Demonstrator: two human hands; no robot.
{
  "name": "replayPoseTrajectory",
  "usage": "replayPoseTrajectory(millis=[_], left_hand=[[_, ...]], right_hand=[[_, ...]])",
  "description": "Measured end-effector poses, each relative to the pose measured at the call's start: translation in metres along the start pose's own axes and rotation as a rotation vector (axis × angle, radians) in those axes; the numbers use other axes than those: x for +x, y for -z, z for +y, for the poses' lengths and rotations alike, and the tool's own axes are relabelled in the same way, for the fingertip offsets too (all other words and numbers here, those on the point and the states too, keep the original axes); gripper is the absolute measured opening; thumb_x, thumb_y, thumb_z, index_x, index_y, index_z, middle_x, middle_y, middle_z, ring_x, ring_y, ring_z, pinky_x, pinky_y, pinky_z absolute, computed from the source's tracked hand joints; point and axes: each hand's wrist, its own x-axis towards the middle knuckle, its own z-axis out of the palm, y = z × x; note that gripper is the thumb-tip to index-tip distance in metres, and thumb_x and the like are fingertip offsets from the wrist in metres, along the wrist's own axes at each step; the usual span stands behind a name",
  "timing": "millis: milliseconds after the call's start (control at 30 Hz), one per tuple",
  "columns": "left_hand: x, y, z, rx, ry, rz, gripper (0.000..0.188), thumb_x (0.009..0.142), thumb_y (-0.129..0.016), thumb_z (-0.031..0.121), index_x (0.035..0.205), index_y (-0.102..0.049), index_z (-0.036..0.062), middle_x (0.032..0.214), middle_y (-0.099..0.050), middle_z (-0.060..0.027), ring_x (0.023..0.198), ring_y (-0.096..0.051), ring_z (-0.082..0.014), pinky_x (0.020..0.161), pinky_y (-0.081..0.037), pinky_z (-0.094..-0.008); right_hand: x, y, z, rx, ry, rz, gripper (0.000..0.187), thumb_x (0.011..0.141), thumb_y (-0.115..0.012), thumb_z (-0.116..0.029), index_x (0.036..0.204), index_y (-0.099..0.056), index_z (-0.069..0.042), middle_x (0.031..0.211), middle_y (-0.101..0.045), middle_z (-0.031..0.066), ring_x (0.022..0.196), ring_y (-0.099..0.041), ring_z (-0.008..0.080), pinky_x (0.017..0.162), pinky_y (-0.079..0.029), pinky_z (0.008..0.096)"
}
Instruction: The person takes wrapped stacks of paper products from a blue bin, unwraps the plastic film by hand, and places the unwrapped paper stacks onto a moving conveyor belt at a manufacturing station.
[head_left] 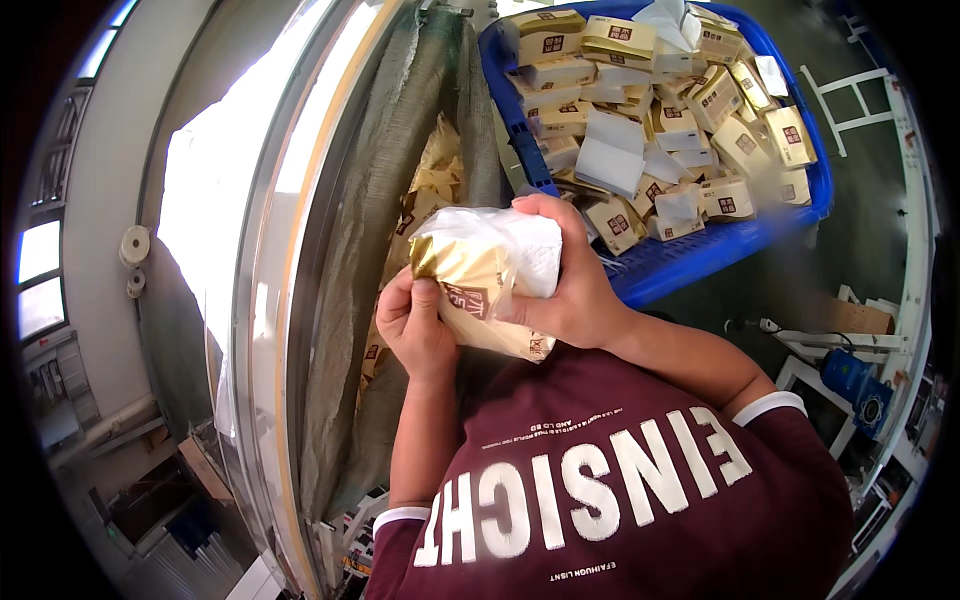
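In front of my chest is a tissue pack in a cream and gold plastic wrapper. Its far right end is uncovered, showing the white tissue stack. My left hand is closed at the pack's left side, thumb and fingers pinching the wrapper. Around the right end wraps my right hand, thumb across the front and fingers behind. Just beyond, a large blue plastic basket holds many similar packs and bare white tissue stacks, lying jumbled.
Left of my hands hangs a grey-green woven sack with crumpled gold wrapper film inside. A metal-framed machine edge runs alongside it. At the right stand a white metal frame and a blue motor.
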Motion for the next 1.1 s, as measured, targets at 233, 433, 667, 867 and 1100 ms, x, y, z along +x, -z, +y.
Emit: replayPoseTrajectory(millis=[233, 433, 667, 867, 1100], left_hand=[[0.017, -0.006, 0.026, -0.244, 0.178, 0.425, 0.034, 0.089, -0.026, 0.021, 0.094, -0.051, -0.0024, 0.099, -0.055, -0.0156, 0.088, -0.056, -0.0230, 0.078, -0.047, -0.0353], [0.017, 0.067, 0.050, 1.195, -0.838, 0.374, 0.005, 0.077, -0.054, 0.001, 0.081, -0.055, -0.0016, 0.079, -0.056, -0.0121, 0.069, -0.057, -0.0238, 0.057, -0.048, -0.0301], [-0.017, 0.090, -0.043, 0.907, 0.546, -0.423, 0.062, 0.066, -0.070, 0.018, 0.118, -0.043, -0.0010, 0.108, -0.053, -0.0188, 0.103, -0.052, -0.0303, 0.088, -0.040, -0.0368], [0.006, -0.038, -0.020, -0.232, 0.326, -0.015, 0.081, 0.066, -0.070, 0.027, 0.128, -0.025, -0.0011, 0.119, -0.041, -0.0154, 0.111, -0.042, -0.0225, 0.094, -0.033, -0.0336], [0.002, 0.016, -0.019, -0.432, 0.557, -0.164, 0.065, 0.071, -0.056, 0.024, 0.124, -0.031, -0.0021, 0.112, -0.050, -0.0163, 0.100, -0.053, -0.0288, 0.086, -0.045, -0.0401]], right_hand=[[0.009, -0.003, 0.010, 0.616, -0.212, 0.210, 0.044, 0.072, -0.064, -0.002, 0.110, -0.041, -0.004, 0.098, -0.051, 0.0075, 0.091, -0.051, 0.0152, 0.081, -0.042, 0.0286], [0.009, 0.076, 0.060, 1.336, -0.403, 0.048, 0.048, 0.085, -0.035, -0.032, 0.121, -0.042, -0.001, 0.112, -0.053, 0.0149, 0.100, -0.054, 0.0280, 0.085, -0.045, 0.0406], [0.010, 0.057, 0.055, 1.194, -0.349, 0.161, 0.054, 0.085, -0.037, -0.040, 0.124, -0.038, -0.002, 0.117, -0.049, 0.0140, 0.104, -0.051, 0.0288, 0.087, -0.043, 0.0405], [0.018, 0.001, 0.034, 0.565, -0.114, 0.362, 0.045, 0.076, -0.061, -0.008, 0.112, -0.035, -0.005, 0.100, -0.048, 0.0059, 0.091, -0.048, 0.0139, 0.079, -0.042, 0.0273], [0.049, 0.126, 0.104, 0.228, -0.581, 0.211, 0.033, 0.083, -0.055, -0.029, 0.104, -0.050, -0.004, 0.097, -0.054, 0.0055, 0.093, -0.053, 0.0176, 0.075, -0.046, 0.0330]])
